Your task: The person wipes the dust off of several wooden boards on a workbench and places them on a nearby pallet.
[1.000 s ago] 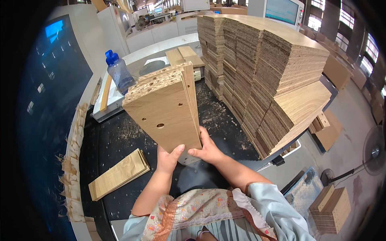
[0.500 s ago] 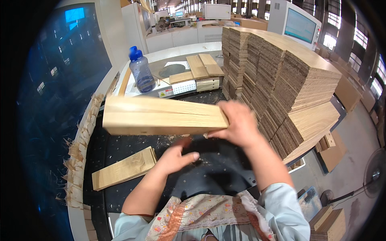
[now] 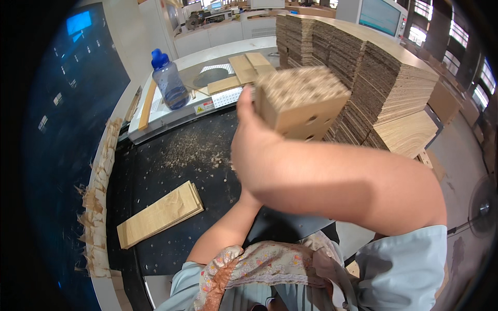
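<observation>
A thick bundle of wooden boards is held up in front of me, tilted, its top face rough chipboard and blurred. Drilled holes show in its smooth near face. My right hand grips the bundle's left side, its arm crossing over from the right. Most of my left hand is hidden behind the right one; only my left forearm and wrist show, so its fingers cannot be read. Left of that forearm, a few thin wooden strips lie stacked on the black table.
Tall stacks of chipboard stand at the right. Behind the table, a machine ledge carries a blue water bottle and several light boards. Sawdust is scattered on the tabletop. A dark blue panel rises at the left.
The bundle has swung from lying lengthwise at the left to an end-up tilt nearer the chipboard stacks. My right arm now reaches across, covering my left hand. The view has shifted slightly.
</observation>
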{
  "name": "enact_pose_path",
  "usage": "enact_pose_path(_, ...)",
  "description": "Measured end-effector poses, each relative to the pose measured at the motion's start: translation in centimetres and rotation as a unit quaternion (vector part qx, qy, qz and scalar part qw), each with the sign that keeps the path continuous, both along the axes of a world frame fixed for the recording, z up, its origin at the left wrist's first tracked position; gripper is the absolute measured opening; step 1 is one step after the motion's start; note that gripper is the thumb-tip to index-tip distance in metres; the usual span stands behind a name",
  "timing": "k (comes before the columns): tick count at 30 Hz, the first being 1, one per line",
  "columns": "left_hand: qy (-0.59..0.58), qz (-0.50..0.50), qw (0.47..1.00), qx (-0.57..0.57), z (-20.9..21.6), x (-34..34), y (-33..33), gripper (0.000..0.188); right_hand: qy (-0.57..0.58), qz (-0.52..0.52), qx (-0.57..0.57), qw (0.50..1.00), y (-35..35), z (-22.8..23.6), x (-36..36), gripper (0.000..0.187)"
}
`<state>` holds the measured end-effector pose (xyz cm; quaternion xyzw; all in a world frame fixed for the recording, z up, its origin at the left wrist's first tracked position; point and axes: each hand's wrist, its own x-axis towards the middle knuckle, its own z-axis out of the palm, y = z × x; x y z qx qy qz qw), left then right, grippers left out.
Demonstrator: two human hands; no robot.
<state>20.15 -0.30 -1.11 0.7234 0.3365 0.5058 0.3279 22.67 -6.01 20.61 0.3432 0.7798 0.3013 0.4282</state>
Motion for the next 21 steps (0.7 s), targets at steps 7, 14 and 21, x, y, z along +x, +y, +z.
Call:
enact_pose_path(7,-0.186,-0.066,0.974,-0.112,-3.3,-1.7,1.5,0.068,0.567,0.39,-0.042,0.724,-2.6,-2.7,6.7,0.021)
enact_pose_path(14,-0.302,-0.091,0.947,-0.065,-0.3,-0.4,-0.2,0.063,0.884,0.006,0.151,0.442,-1.5,-18.4,16.1,0.031)
enact_pose_path(21,-0.251,-0.06,0.964,-0.057,-3.2,0.0,-0.3,0.071,0.913,-0.104,-0.026,0.393,1.3,-28.2,15.8,0.087)
